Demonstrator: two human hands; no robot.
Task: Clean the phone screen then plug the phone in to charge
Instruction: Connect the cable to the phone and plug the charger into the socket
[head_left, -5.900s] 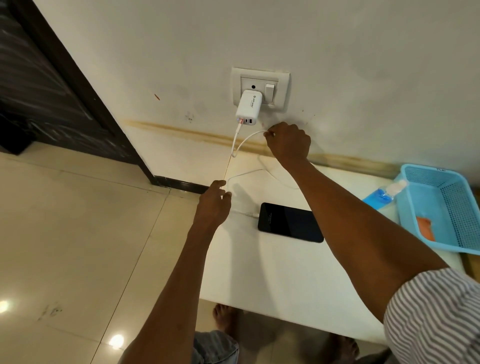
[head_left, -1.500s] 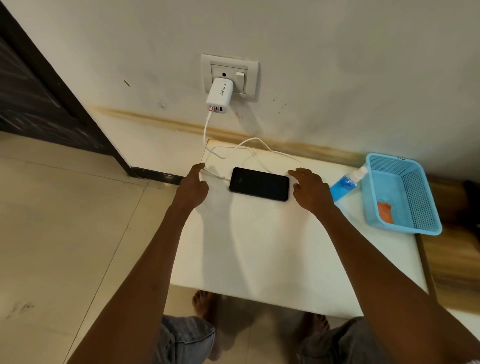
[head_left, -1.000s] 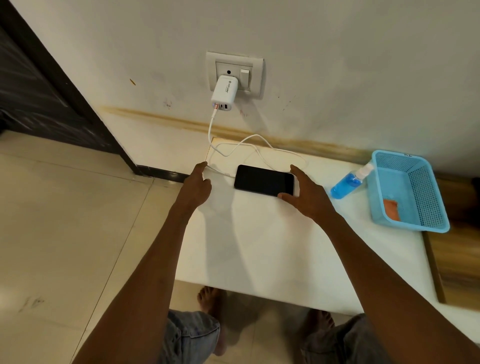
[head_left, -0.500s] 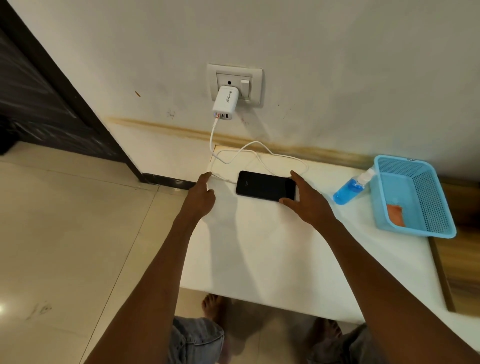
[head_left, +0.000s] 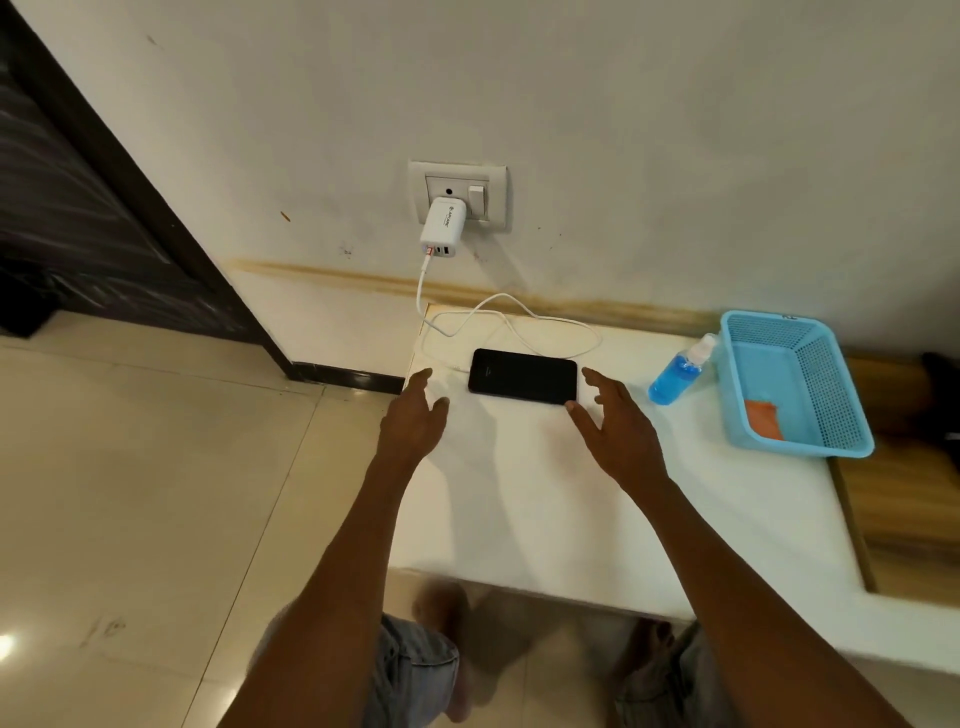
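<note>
A black phone (head_left: 522, 375) lies flat, screen up, on the white table (head_left: 545, 509) near the wall. A white cable (head_left: 524, 325) runs from its left end in loops up to a white charger (head_left: 441, 227) plugged into the wall socket (head_left: 457, 193). My left hand (head_left: 415, 415) hovers just left of the phone, fingers apart, holding nothing. My right hand (head_left: 613, 426) is at the phone's right end, fingers spread; its thumb tip is at the phone's near right corner, and contact is unclear.
A blue spray bottle (head_left: 678, 373) stands right of the phone. Beside it a blue plastic basket (head_left: 810, 384) holds an orange cloth (head_left: 763, 420). A wooden surface (head_left: 904, 519) lies further right. Tiled floor (head_left: 145, 467) and a dark door frame (head_left: 130, 197) are on the left.
My right hand has let go of the phone's right end and drawn back slightly with fingers spread. My left hand has opened a little beside the cable. The phone stays put.
</note>
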